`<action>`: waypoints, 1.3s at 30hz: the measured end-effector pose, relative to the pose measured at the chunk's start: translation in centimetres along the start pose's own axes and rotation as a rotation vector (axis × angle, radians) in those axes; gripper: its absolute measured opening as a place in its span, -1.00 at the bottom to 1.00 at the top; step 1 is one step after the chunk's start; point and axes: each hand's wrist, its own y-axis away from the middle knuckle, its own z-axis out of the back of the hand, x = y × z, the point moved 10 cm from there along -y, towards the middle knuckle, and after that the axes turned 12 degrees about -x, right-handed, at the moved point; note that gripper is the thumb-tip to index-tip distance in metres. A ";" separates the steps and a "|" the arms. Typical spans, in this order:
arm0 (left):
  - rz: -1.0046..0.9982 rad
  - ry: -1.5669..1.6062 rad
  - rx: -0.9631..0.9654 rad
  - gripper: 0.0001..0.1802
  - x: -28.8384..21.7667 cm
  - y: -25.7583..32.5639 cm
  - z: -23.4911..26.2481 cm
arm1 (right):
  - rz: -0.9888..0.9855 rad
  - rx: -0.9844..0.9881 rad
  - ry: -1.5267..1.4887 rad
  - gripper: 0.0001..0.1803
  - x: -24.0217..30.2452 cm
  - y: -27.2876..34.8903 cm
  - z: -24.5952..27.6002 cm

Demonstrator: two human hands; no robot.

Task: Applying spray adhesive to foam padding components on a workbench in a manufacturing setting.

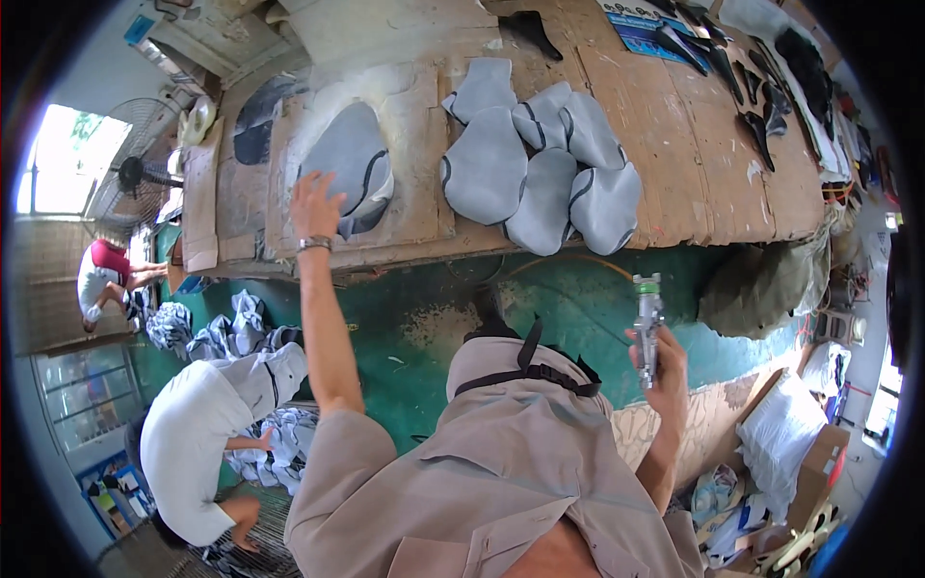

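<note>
1. At upper left of centre, the left hand point(318, 204) is at the lower-left edge of a grey padded piece point(342, 149). Its fingers are spread well apart and grip nothing visible; whether the fingertips touch the piece, I cannot tell.
2. That grey padded piece lies on a pale-stained cardboard sheet point(419, 197) on the workbench, in the upper left of the frame; a dark band runs along its right side.
3. At right of centre, the right hand point(665, 364) is closed around a metal spray gun point(648, 323) with a green part at its top, held upright clear of the bench.
4. At upper centre, a cluster of similar grey pieces point(485, 169) lies overlapping on the workbench point(703, 164).
5. Black, narrow-ended parts point(756, 140) lie at upper right.
6. At lower left, a co-worker in a white top point(188, 453) bends beside heaped grey material point(289, 441).
</note>
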 end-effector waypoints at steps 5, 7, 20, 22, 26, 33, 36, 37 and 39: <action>0.082 -0.002 0.288 -0.61 4.5 -2.1 -4.1 | -0.011 0.073 0.006 -0.73 0.1 0.5 -5.6; 0.097 0.004 0.323 -0.65 4.8 -3.1 -4.2 | 0.005 0.103 0.045 -0.71 0.4 0.4 -7.2; 0.159 -0.036 0.043 -0.73 11.2 -12.4 5.1 | 0.163 0.284 0.106 -0.83 2.6 -4.0 -12.4; 0.162 0.001 0.025 -0.68 13.0 -14.6 7.6 | 0.234 0.275 0.102 -0.79 3.7 -5.3 -13.1; 0.178 -0.025 0.038 -0.64 17.4 -17.8 10.7 | 0.260 0.242 0.128 -0.73 5.7 -5.8 -14.9; 0.193 -0.031 0.003 -0.55 30.4 -21.8 7.6 | 0.205 0.254 0.296 -0.69 9.5 -5.2 -22.5; 0.199 -0.051 0.019 -0.54 36.9 -24.8 3.7 | 0.135 0.219 0.362 -0.69 12.0 -4.3 -26.7; 0.191 -0.100 -0.030 -0.55 38.6 -25.8 3.1 | 0.133 0.174 0.356 -0.69 13.2 -4.4 -27.9; 0.187 -0.163 -0.138 -0.58 41.0 -27.3 2.1 | 0.058 0.187 0.366 -0.70 14.8 -3.6 -30.4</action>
